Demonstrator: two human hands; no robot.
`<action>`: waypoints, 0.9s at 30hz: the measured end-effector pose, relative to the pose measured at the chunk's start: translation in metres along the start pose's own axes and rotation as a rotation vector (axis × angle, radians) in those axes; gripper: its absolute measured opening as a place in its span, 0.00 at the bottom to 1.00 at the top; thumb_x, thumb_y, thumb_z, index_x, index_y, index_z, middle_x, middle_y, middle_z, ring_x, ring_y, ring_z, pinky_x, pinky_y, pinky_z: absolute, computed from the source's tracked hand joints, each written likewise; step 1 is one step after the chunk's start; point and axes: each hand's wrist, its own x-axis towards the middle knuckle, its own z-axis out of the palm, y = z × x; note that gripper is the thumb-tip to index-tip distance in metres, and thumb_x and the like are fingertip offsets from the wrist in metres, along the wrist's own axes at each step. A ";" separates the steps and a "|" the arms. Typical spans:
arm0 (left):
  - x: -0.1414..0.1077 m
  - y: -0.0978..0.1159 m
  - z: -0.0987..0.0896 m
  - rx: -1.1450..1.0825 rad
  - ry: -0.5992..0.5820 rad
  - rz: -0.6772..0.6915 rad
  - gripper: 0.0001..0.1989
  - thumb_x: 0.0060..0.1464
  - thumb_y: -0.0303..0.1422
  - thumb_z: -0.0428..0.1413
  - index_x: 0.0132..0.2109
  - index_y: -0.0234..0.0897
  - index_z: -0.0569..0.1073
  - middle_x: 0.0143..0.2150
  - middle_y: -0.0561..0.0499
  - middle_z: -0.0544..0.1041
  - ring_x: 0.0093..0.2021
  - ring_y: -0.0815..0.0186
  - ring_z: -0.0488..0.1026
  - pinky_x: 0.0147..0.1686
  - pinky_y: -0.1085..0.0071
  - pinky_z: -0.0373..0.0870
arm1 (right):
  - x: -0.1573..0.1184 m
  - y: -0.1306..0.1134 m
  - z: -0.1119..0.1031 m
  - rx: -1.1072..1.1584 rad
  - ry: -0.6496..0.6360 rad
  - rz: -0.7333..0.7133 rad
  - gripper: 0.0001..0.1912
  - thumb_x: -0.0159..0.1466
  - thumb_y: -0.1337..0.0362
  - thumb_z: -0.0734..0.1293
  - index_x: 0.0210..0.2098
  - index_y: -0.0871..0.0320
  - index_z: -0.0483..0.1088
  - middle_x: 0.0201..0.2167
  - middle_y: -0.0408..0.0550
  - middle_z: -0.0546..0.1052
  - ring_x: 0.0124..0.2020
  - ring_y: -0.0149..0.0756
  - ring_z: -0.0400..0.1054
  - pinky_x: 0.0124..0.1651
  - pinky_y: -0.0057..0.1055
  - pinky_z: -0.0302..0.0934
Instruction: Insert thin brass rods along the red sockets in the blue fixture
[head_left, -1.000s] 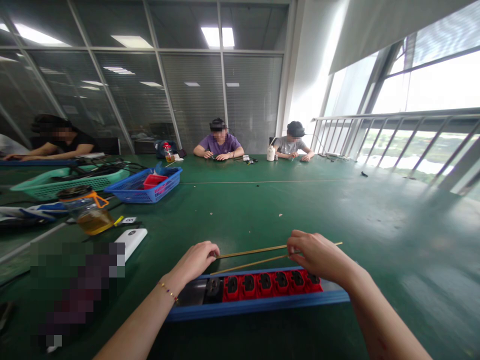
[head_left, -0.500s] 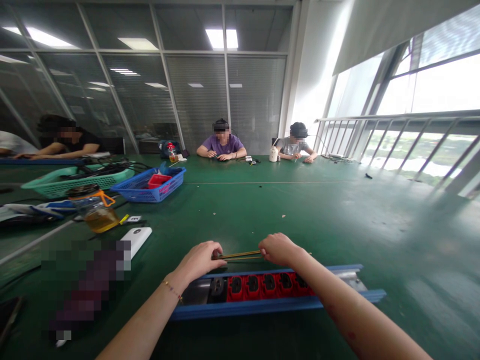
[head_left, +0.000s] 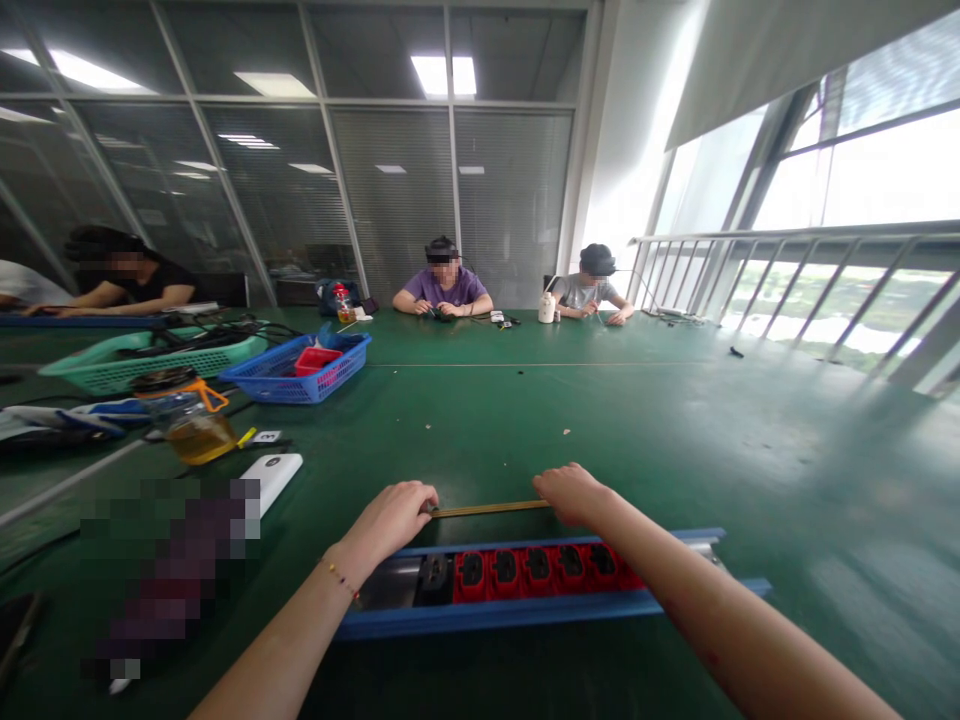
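Thin, straight brass-coloured strips stretch sideways between my two hands, just beyond a long tray. My left hand has its fingers closed round their left end. At the right end, my right hand grips them with curled fingers, which hide that tip. Nearer to me lies the blue-edged metal tray, crossed at its right part by my right forearm. In it stands a row of several red sockets with black inserts. A black socket block sits at the left of the row.
On the left of the green table are a white power bank, a jar of amber liquid, a blue basket and a green basket. People sit working along the far side, one straight ahead.
The strips, spread slightly apart before, now lie together as one narrow band. My right hand has shifted a little to the right, showing more of their length.
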 end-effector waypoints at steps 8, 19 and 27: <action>-0.002 0.000 -0.002 0.030 -0.042 0.052 0.09 0.45 0.25 0.49 0.31 0.41 0.72 0.31 0.53 0.74 0.32 0.68 0.69 0.30 0.75 0.60 | 0.008 0.000 0.005 0.001 -0.068 -0.029 0.15 0.47 0.71 0.66 0.35 0.61 0.73 0.34 0.57 0.77 0.37 0.48 0.71 0.35 0.36 0.63; -0.005 0.000 -0.026 -0.203 0.038 0.039 0.07 0.48 0.35 0.51 0.31 0.39 0.72 0.33 0.52 0.73 0.34 0.66 0.69 0.35 0.73 0.62 | -0.032 0.034 -0.005 0.337 0.239 -0.120 0.14 0.59 0.67 0.56 0.38 0.54 0.72 0.35 0.45 0.77 0.35 0.35 0.70 0.36 0.26 0.60; -0.018 0.008 -0.051 -0.553 -0.077 0.096 0.16 0.51 0.45 0.49 0.36 0.36 0.72 0.32 0.52 0.73 0.32 0.66 0.69 0.32 0.74 0.63 | -0.079 0.032 0.007 0.332 0.477 -0.036 0.18 0.66 0.65 0.51 0.50 0.50 0.65 0.38 0.44 0.75 0.36 0.34 0.70 0.37 0.28 0.59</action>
